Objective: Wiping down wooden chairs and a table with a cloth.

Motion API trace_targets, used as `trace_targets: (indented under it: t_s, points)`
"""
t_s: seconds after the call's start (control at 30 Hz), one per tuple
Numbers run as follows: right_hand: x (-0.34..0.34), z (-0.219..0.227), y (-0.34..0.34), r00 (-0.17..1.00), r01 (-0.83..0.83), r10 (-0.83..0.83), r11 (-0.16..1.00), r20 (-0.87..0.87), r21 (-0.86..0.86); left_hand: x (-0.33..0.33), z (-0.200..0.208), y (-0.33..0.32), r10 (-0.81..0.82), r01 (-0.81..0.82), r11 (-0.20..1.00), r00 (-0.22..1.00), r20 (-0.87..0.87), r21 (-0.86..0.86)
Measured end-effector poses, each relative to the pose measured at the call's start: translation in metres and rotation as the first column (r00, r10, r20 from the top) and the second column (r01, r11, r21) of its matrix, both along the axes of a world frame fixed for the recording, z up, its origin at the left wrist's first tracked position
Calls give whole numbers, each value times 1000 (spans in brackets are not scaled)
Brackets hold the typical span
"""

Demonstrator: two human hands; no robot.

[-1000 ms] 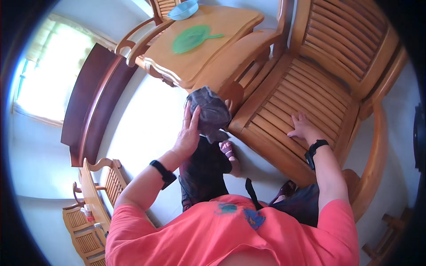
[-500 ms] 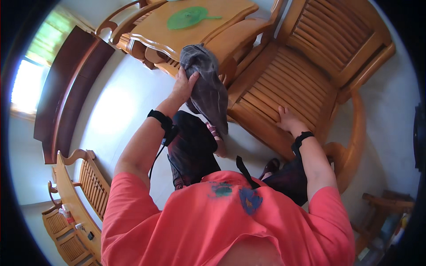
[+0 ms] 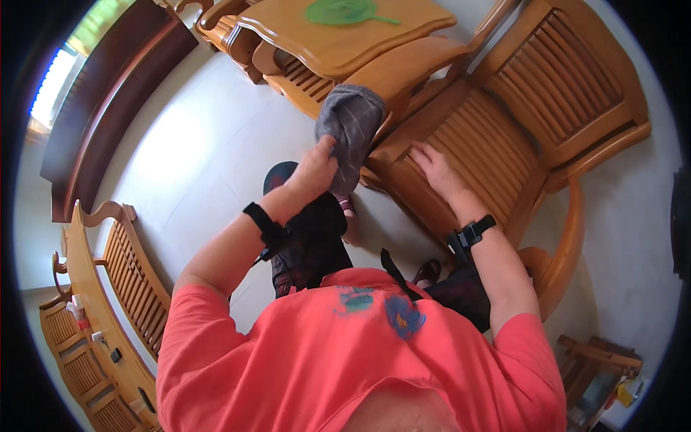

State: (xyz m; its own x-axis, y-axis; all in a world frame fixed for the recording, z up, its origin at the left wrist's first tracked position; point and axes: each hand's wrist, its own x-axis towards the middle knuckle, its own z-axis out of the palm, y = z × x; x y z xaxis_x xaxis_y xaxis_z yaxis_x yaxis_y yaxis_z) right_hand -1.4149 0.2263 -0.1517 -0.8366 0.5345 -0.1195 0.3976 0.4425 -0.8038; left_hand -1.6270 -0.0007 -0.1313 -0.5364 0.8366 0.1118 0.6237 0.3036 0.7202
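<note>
A crumpled grey cloth (image 3: 349,119) with thin pale lines hangs from my left hand (image 3: 314,171), whose fingers are closed on its lower left side. The cloth's upper end lies against the front of a wooden armrest (image 3: 410,70). My right hand (image 3: 435,167) rests with fingers stretched out on the front left part of the slatted wooden chair seat (image 3: 493,137). Nothing shows in that right hand, and its palm side is hidden.
Beyond the armrest stands a wooden side table (image 3: 288,21) with a green hand fan (image 3: 342,10) on it. A long dark red cabinet (image 3: 108,101) runs along the left. Wooden benches (image 3: 137,288) are at lower left, a small wooden stool (image 3: 597,367) at lower right.
My left hand and the cloth have moved to the right, and the cloth is bunched shorter. My right hand has slid left and forward along the seat. The whole view has shifted slightly.
</note>
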Motion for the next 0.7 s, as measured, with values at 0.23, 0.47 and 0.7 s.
trace_targets:
  t_s: [0.23,0.47,0.7]
  points:
    - [-11,49,-44,980,-11,-131,725,-153,-689,46,48,-7,-327,342,940,902,282,-3]
    - [48,45,-44,995,-5,-80,568,-61,-823,69,56,-8,-456,492,866,707,541,88]
    - [74,75,-47,978,-58,-24,924,-207,-379,71,69,7,-502,367,857,437,747,361]
